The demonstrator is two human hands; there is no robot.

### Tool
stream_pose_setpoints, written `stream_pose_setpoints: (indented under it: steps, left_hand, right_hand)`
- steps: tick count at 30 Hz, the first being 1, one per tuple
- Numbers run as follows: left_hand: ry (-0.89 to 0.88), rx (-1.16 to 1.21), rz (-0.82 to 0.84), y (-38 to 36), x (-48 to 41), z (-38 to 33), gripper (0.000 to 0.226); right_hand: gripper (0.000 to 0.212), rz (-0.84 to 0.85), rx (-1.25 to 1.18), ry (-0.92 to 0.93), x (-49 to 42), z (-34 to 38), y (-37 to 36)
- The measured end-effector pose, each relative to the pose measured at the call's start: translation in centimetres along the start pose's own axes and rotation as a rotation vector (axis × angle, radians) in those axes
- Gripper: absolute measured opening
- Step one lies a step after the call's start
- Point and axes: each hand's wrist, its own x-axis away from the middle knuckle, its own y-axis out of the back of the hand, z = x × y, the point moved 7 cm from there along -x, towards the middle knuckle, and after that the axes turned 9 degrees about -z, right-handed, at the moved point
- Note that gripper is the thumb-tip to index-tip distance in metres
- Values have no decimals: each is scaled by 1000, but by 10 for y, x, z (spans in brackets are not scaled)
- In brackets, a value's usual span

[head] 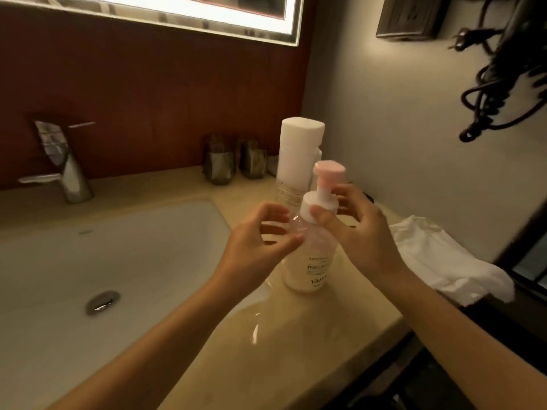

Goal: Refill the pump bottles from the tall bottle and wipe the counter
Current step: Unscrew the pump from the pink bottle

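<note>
Pink-topped pump bottle (307, 261): right fingers (318, 216) grip its collar, left fingers (278, 211) cup its shoulder; cloth (438, 255) right of it idle, wiping pending.

The pump bottle (309, 255) is clear at the top and milky white in its lower half, with dark lettering printed across the front; its pump head (329, 168) is soft pink, and the collar (321, 202) under it is white; the tall bottle (299, 161) is plain white, banded low down with thin pale lines; the counter (296, 335) is a glossy yellowish beige with faint cloudy mottling; the cloth (438, 255) is white; the basin (118, 247) is white, its drain (102, 301) silver; the tap (65, 167) is bright chrome; the back wall (148, 99) is a deep reddish brown, the side wall (399, 128) pale grey; the two tumblers (219, 162) look dark and smoky; the coiled cord (497, 93) is black; the mirror (189, 13) has a glowing white edge.
</note>
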Motion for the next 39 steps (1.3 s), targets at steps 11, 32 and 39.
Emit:
stream_pose_setpoints:
  steps: [11,32,39]
  left_hand:
    - [183,61,213,39,92,-5,78]
    - [-32,-76,-68,44,104,4,80]
    - [-55,-109,-90,42,102,9,82]
  right_hand:
    - [37,137,-28,49,82,73,-22]
    - [47,66,-93,-31,102,95,-34]
    - [53,-76,52,37,99,102,-28]
